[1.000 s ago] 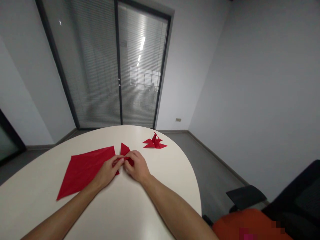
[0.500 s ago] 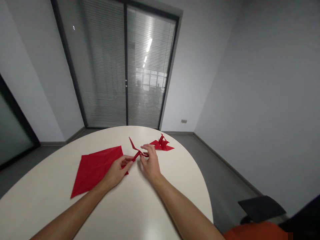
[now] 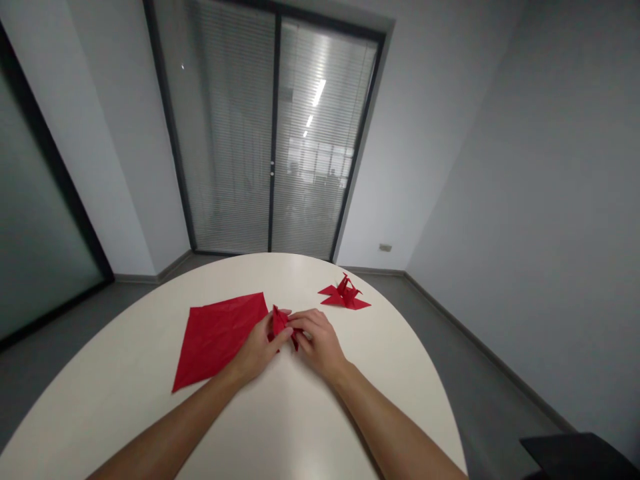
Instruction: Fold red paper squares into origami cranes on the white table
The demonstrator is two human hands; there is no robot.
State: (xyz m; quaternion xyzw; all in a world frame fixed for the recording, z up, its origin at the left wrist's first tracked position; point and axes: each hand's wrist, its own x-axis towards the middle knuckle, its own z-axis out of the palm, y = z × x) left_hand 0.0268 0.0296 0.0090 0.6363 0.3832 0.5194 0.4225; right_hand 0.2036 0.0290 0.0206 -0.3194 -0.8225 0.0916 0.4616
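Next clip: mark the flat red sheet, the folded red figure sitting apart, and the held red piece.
Flat red sheet [image 3: 219,338]: head view, middle of its uncovered surface.
Folded red figure [image 3: 345,293]: head view, its central body.
Held red piece [image 3: 279,321]: head view, its visible upper part.

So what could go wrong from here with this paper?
The folded red piece, worked by the left hand and right hand, might tear or crease wrongly.

The left hand overlaps the flat red sheet in view, so it could shift or crumple it.
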